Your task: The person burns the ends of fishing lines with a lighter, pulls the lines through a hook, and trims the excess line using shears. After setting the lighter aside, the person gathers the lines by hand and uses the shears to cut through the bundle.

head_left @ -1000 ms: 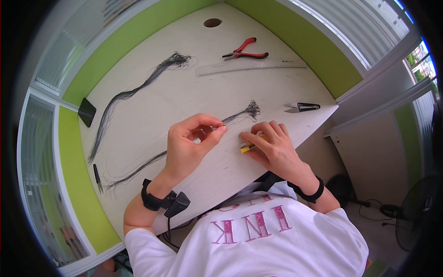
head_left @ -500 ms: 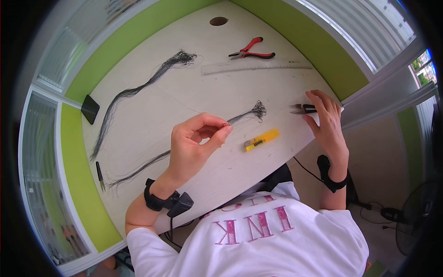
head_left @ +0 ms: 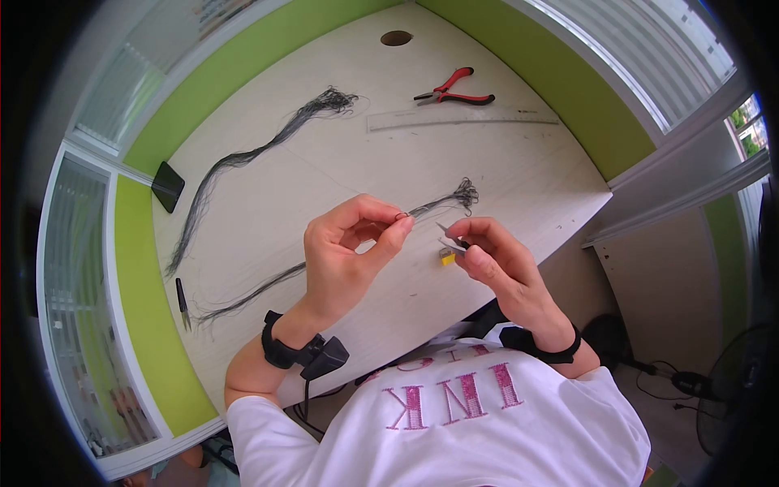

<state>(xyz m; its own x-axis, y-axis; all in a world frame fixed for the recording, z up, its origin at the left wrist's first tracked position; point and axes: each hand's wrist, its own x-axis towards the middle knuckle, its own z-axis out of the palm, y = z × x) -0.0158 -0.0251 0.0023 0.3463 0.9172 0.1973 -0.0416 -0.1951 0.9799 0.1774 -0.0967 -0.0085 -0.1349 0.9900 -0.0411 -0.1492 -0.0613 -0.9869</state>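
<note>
My left hand [head_left: 345,256] is closed in a pinch at the table's middle, holding a small dark hook [head_left: 401,216] between thumb and forefinger. In my right hand [head_left: 511,272] is a pair of thread snips [head_left: 452,240], their blades apart and pointing toward the left fingertips without touching them. Below the snips a yellow lighter [head_left: 447,257] shows only its metal end; the right hand covers the rest. A bundle of dark lines with hooked ends [head_left: 465,195] passes behind the left hand, its loose tail lying to the left.
Another dark line bundle [head_left: 268,148] curves across the table's left side. Red-handled pliers [head_left: 451,92] and a clear ruler [head_left: 462,121] lie at the back. At the left edge are a black slim tool [head_left: 182,304] and a dark flat object [head_left: 168,187]. Green panels [head_left: 552,77] border the table.
My right hand has picked up the snips at the right edge and brought them left, close to my left hand. The lighter is now mostly covered. The left hand keeps its pinch.
</note>
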